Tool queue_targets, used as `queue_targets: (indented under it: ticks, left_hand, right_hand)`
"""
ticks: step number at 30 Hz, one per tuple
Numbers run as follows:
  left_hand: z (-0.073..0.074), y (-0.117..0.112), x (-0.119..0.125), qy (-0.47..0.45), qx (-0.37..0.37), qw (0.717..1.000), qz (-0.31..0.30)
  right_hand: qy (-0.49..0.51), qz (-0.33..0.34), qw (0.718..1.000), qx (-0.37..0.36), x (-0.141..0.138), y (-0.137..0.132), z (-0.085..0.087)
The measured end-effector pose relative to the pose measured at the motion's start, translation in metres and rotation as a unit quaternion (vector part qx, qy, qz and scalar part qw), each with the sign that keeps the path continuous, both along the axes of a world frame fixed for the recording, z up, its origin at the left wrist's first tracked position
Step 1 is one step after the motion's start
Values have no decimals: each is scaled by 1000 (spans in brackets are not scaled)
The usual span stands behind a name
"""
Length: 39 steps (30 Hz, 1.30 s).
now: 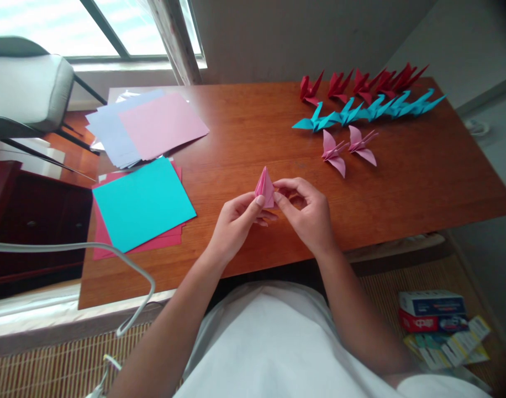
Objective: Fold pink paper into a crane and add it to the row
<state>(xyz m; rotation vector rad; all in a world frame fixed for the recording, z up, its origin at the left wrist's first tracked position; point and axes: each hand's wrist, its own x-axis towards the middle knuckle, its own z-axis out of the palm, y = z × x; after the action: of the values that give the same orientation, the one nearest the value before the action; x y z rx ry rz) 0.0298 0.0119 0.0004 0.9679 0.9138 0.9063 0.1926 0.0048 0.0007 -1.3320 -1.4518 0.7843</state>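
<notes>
A small piece of folded pink origami paper (265,187), narrow and pointed at the top, is held upright between my two hands above the table's near side. My left hand (236,221) pinches its lower left edge, the thumb lying on the front. My right hand (306,210) grips the right edge between thumb and fingertips. Two finished pink paper cranes (334,154) lie farther off to the right. Behind them are a row of blue paper cranes (319,119) and a row of red paper cranes (311,91).
On the wooden table (236,127), a blue sheet (145,204) covers red sheets (174,235) at left. Pink (165,124) and pale lavender sheets (112,138) lie behind. A white cable (141,268) loops past the left edge. A chair (29,94) stands beyond; boxes (433,312) sit low right.
</notes>
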Motion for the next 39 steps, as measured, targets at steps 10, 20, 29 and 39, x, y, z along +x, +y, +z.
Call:
queue_targets:
  ticks: [10, 20, 29, 39]
  left_hand:
    - [-7, -1, 3, 38, 63, 997, -8]
    - [-13, -4, 4, 98, 135, 986, 13]
    - [-13, -5, 4, 245, 237, 940, 27]
    - [-14, -5, 4, 261, 239, 934, 45]
  right_hand:
    - [47, -20, 999, 0, -1, -1, 3]
    - [55, -52, 997, 23, -2, -3, 7]
    - [55, -68, 996, -14, 0, -3, 12]
    - [111, -50, 991, -51, 2, -1, 12]
